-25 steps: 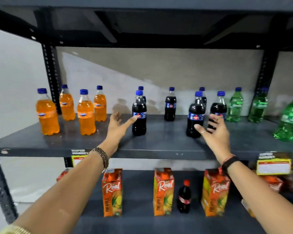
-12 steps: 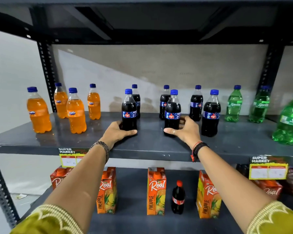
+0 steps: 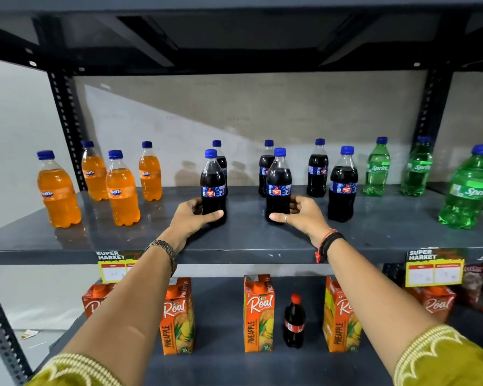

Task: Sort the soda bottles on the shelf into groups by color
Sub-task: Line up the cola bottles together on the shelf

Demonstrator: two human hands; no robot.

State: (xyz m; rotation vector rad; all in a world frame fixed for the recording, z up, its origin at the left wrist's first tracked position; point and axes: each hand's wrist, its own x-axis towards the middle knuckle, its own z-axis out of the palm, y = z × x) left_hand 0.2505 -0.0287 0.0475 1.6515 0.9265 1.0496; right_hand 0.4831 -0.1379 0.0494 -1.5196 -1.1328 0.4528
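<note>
On the grey shelf [image 3: 234,240] stand several orange soda bottles [image 3: 57,190] at the left, several dark cola bottles with blue caps in the middle, and several green soda bottles [image 3: 378,168] at the right. My left hand [image 3: 191,215] is wrapped around the base of one upright dark cola bottle [image 3: 213,185]. A second dark cola bottle [image 3: 278,182], also upright on the shelf, is gripped low down by my right hand [image 3: 299,213]. Other dark bottles [image 3: 343,185] stand behind and to the right.
A lower shelf holds orange pineapple juice cartons [image 3: 258,313] and one small dark bottle with a red cap [image 3: 294,321]. Yellow price tags [image 3: 434,270] hang on the shelf's front edge. Black perforated uprights [image 3: 64,129] frame the bay, and another shelf sits overhead.
Both hands came down from open, reaching poses and closed on the bases of two front cola bottles. The bottle in my right hand has shifted left, away from its neighbour.
</note>
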